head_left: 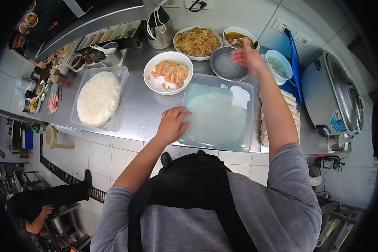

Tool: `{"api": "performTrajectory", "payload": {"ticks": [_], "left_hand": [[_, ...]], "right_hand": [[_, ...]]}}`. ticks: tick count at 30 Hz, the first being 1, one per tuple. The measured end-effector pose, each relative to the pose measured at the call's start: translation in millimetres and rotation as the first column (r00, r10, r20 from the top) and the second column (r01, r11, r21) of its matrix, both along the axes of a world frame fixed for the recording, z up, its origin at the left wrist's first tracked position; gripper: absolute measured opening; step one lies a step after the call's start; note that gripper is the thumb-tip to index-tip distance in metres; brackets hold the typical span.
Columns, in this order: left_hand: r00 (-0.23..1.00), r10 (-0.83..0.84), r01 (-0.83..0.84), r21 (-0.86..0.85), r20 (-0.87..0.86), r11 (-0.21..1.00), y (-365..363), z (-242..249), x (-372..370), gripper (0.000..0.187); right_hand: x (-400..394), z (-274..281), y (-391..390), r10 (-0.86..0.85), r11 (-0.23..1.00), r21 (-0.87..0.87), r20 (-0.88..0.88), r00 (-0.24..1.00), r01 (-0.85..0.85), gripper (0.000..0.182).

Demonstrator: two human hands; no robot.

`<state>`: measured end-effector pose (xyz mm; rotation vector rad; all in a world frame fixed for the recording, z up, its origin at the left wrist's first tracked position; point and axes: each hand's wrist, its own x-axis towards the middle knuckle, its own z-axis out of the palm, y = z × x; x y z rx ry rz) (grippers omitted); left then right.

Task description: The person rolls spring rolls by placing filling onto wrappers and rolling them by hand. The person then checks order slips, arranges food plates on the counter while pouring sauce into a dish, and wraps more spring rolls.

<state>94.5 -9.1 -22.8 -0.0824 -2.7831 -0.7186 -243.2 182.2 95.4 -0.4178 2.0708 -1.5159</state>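
Observation:
My left hand (pixel 172 124) rests at the left edge of a clear plastic tray (pixel 250 134), its fingers loosely spread with nothing in them. A thin round translucent wrapper (pixel 216 117) lies flat on the tray over a pale green surface. Over the right side of a shallow metal bowl (pixel 222 63) is my right hand (pixel 250 58), fingers stretched out and thumb raised, holding nothing. Beyond the tray stands a white bowl (pixel 149 77) of orange, shredded-looking filling (pixel 172 72). Pale rolls (pixel 292 105) lie in a row under my right forearm, which partly hides them.
A stack of round white wrappers (pixel 97 98) sits in a plastic box at left. Behind are a bowl of brown shredded food (pixel 197 42), a bowl of dark broth (pixel 239 34) and a light-blue bowl (pixel 277 56). A large cooker (pixel 329 92) stands right. A person (pixel 50 197) is lower left.

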Motion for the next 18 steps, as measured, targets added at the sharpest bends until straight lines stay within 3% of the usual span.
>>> {"api": "performTrajectory", "payload": {"ticks": [1, 2, 3, 5, 8, 9, 10, 11, 12, 13, 14, 15, 17, 18], "left_hand": [[1.000, -0.016, 0.016, 0.018, -0.005, 1.000, -3.4, 0.1, -3.1, 0.043], [0.999, -0.032, 0.032, 0.037, -0.009, 0.999, -6.4, -0.4, -6.0, 0.045], [0.999, -0.041, 0.041, 0.045, -0.011, 0.998, -9.1, -1.7, -9.6, 0.045], [0.995, -0.095, 0.095, 0.002, -0.021, 0.995, -12.6, -5.6, -14.8, 0.052], [0.987, -0.161, 0.161, -0.018, 0.016, 0.987, -17.3, -19.9, -18.6, 0.055], [0.987, -0.162, 0.162, -0.014, 0.007, 0.987, -18.9, -21.4, -20.4, 0.055], [0.986, -0.166, 0.167, -0.031, 0.009, 0.986, -18.5, -23.3, -19.6, 0.056], [0.985, -0.173, 0.173, -0.048, 0.012, 0.984, -17.7, -25.2, -18.5, 0.056], [0.984, -0.180, 0.180, -0.049, 0.004, 0.983, -18.3, -26.3, -19.8, 0.056], [0.985, -0.170, 0.170, -0.055, 0.002, 0.984, -17.8, -28.4, -19.1, 0.057], [0.987, -0.161, 0.160, -0.061, 0.002, 0.985, -17.4, -28.8, -19.3, 0.057], [0.985, -0.171, 0.171, -0.061, 0.002, 0.983, -17.5, -29.2, -19.6, 0.057], [0.986, -0.163, 0.164, -0.051, 0.033, 0.985, -17.8, -27.9, -19.2, 0.059], [0.984, -0.178, 0.179, -0.055, 0.031, 0.982, -18.3, -26.8, -19.7, 0.059]], "right_hand": [[4.4, 7.4, 4.7, -0.091, 0.982, -0.151, 0.148, 0.985, 0.113, 0.080], [7.6, 9.5, 10.3, -0.071, 0.960, -0.250, 0.227, 0.971, 0.129, 0.076], [16.0, 8.4, 13.5, -0.082, 0.961, -0.242, 0.225, 0.971, 0.137, 0.076], [44.0, 3.4, 22.7, -0.015, 0.833, -0.501, 0.402, 0.916, 0.233, 0.074], [98.2, -30.4, 29.4, 0.061, 0.653, -0.685, 0.473, 0.879, 0.323, 0.071], [118.8, -49.0, 26.1, 0.049, 0.671, -0.683, 0.429, 0.902, 0.289, 0.067], [139.5, -71.1, 20.7, 0.105, 0.734, -0.671, 0.267, 0.958, 0.106, 0.059], [164.4, -100.9, 11.0, -0.062, 0.916, -0.394, 0.047, 0.997, 0.076, 0.053], [184.3, -128.8, -3.3, -0.144, 0.989, -0.077, -0.222, 0.964, 0.129, 0.048], [200.2, -148.5, -18.0, 0.045, 0.985, 0.168, -0.478, 0.877, 0.041, 0.040], [218.7, -139.2, -31.1, 0.426, 0.830, 0.556, -0.585, 0.690, -0.041, 0.046], [220.2, -140.0, -31.3, 0.419, 0.831, 0.556, -0.585, 0.695, -0.033, 0.046], [221.9, -142.4, -28.7, 0.469, 0.688, 0.702, -0.625, 0.623, 0.186, 0.061], [208.4, -133.8, -14.3, 0.429, 0.587, 0.792, -0.480, 0.765, 0.167, 0.071]]}}
